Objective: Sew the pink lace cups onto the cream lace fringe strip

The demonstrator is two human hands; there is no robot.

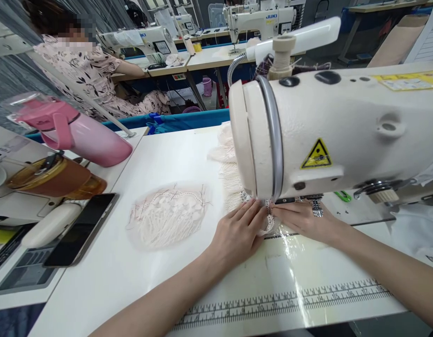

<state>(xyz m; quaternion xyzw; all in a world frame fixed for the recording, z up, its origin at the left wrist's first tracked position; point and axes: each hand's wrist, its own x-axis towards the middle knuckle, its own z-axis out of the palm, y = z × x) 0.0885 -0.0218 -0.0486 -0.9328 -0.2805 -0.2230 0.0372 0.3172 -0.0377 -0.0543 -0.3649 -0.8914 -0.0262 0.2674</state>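
Observation:
A sewing machine (318, 126) stands over the right part of the white table. Under its head lies a strip of cream lace fabric (230, 180), running from behind the head down to my hands. My left hand (239, 231) rests on the lace left of the needle area, fingers stretched out and palm down. Close by on the right, my right hand (304, 217) has its thumb and fingers together at the lace edge. The machine head hides the needle and part of the fabric. Another cream lace piece (170, 215) with loose reddish threads lies to the left.
A printed ruler strip (283, 302) runs along the table's front. At left are a black phone (83, 229), a pink tumbler (79, 131) and a brown drink cup (55, 175). A green thread snipper (342, 196) lies behind my right hand. Beyond, a person (86, 70) sits among other machines.

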